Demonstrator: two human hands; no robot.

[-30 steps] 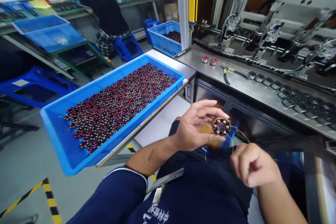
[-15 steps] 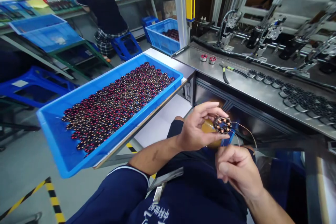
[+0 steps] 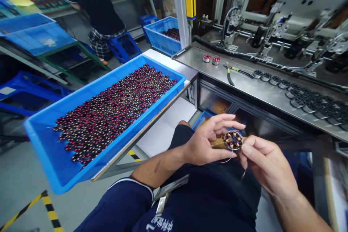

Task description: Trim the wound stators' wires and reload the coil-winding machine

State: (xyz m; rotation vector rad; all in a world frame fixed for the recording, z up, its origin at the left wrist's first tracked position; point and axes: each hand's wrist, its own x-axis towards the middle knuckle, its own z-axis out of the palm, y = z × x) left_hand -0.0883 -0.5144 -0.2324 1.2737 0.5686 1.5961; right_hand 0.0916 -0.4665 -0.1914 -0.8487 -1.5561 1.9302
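Between the thumb and fingers of my left hand (image 3: 208, 139) is a round motor stator (image 3: 233, 140) with copper windings, its open face turned up toward me. My right hand (image 3: 268, 163) is at the stator's right side, thumb and forefinger pinched together on a thin copper wire (image 3: 243, 174), whose end hangs below the fingers. Another loop of wire curves out under the stator, near my left thumb. Both hands are above my lap.
On the left, a blue tray (image 3: 108, 156) holds many wound stators. The metal bench (image 3: 217, 74) carries two red stators (image 3: 211, 59), cutting pliers (image 3: 230, 74) and rows of dark stators (image 3: 307, 99). Machine fixtures (image 3: 272, 32) stand behind. A co-worker (image 3: 95, 7) is at a far bench.
My right hand has risen from below the stator to its right side. The wires that stuck out to the right now loop below and left. The view has shifted slightly.
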